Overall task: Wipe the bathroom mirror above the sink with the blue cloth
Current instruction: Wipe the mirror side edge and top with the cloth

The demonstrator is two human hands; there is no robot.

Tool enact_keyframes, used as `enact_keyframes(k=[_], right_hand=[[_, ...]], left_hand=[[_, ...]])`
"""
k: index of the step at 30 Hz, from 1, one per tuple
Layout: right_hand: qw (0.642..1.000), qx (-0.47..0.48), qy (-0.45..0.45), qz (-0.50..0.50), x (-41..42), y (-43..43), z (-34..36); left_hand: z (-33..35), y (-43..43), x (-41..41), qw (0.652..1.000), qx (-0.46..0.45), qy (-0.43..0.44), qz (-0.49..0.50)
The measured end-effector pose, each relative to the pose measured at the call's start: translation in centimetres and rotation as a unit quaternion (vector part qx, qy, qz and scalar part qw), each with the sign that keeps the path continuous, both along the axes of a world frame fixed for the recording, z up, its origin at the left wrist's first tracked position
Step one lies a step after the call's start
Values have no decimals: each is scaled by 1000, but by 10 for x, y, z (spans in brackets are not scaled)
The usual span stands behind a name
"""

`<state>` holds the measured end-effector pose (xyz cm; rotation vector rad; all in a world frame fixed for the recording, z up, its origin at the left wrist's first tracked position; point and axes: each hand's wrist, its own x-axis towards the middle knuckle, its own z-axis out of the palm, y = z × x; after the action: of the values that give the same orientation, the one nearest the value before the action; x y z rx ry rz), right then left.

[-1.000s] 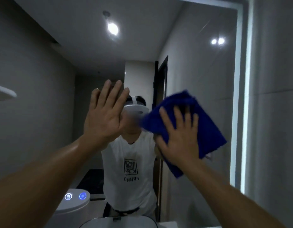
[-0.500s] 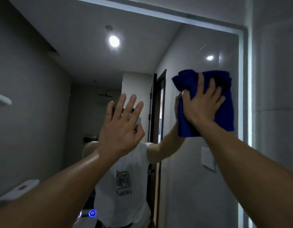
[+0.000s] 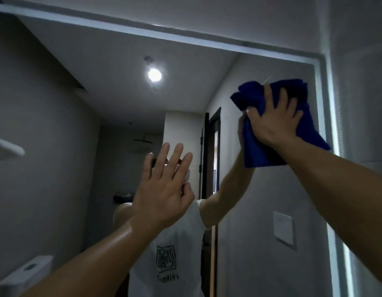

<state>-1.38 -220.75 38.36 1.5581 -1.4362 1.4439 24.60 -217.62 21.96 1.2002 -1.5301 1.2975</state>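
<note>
the only print is on the white t-shirt (image 3: 177,249) reflected in the mirror (image 3: 57,125) — a square emblem (image 3: 164,257) on the chest, filled with blocky characters, reversed by the glass and too blurred to read. just under it runs one short line of small capital letters (image 3: 167,284), also reversed — not legible here.
</note>
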Motion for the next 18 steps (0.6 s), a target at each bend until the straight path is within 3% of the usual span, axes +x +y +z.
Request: enact_keyframes(k=[2, 5, 8, 11, 13, 16, 18], right_hand=[[1000, -13, 27, -2, 21, 3, 2], [983, -76, 169, 12, 52, 6, -48], [939, -94, 328, 35, 48, 3, -91], [891, -103, 436, 73, 7, -10, -71], [916, -93, 381, 83, -19, -17, -36], [983, -76, 154, 62, -30, -20, 11], [995, -75, 62, 23, -14, -14, 23]], left_hand=[[0, -1, 1, 1000, -12, -5, 2], [-1, 0, 1, 1000, -13, -7, 3], [1, 1, -1, 1000, -9, 17, 4], [2, 1, -4, 998, -7, 42, 37], [3, 0, -5, 998, -6, 38, 56], [3, 0, -5, 997, -11, 35, 62], [3, 2, -6, 998, -16, 40, 55]])
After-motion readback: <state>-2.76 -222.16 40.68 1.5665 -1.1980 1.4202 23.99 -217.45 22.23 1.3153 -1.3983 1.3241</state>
